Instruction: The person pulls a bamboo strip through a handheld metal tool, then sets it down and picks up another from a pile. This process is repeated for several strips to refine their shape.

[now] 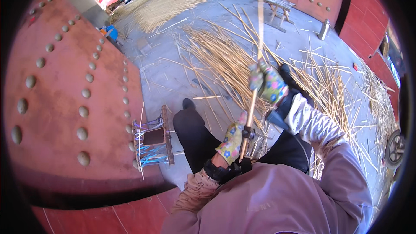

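Observation:
A long pale reed stalk (260, 21) runs from the top of the head view down to my lap. My right hand (269, 83), in a flowered glove and slightly blurred, is closed round it at mid-length. Lower down, my left hand (232, 141), gloved in a yellowish flowered pattern, grips near the stalk's lower end, thumb pointing up along it. A small dark fitting (247, 133) sits against the stalk beside my left fingers; its kind I cannot make out. Beyond my knees lies a loose heap of reed stalks (221, 56).
Studded red doors (69, 91) stand at left and far right. More stalks (325, 89) lie to the right, with a flat spread (167, 8) farther off. A small stool (154, 137) wound with blue strips stands at left; a bench (279, 6) and metal flask (323, 29) are far right.

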The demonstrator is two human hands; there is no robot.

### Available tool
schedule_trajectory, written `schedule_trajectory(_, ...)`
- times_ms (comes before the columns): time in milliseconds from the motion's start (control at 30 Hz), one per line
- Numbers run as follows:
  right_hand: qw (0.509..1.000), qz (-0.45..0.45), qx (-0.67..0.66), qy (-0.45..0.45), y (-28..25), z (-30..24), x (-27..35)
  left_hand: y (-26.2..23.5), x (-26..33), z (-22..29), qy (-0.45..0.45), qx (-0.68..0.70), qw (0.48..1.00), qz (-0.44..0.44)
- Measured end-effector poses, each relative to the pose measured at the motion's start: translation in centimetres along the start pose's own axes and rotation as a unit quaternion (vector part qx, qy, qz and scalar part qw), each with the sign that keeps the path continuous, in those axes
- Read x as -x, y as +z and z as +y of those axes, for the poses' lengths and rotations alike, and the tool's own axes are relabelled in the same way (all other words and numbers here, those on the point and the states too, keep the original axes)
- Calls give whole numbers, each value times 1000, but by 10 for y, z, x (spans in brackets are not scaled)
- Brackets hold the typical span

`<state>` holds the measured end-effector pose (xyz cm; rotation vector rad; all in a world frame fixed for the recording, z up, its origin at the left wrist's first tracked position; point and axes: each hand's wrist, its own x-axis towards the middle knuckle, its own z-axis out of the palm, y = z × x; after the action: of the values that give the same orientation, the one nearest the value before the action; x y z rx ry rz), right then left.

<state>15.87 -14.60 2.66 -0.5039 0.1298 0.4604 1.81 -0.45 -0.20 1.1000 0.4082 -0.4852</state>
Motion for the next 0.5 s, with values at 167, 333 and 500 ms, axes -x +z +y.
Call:
schedule_trajectory(167, 993, 16, -65, -94, 1, -21, -20, 1, -1, -6, -30, -58, 998, -21)
schedule_trajectory(333, 985, -154, 63, 55, -9, 17, -25, 8, -22, 32, 24, -25, 998, 57)
schedule_trajectory(500, 967, -52, 231, 98, -8, 17, -5, -12, -43, 88, 204, 126, 961, 140)
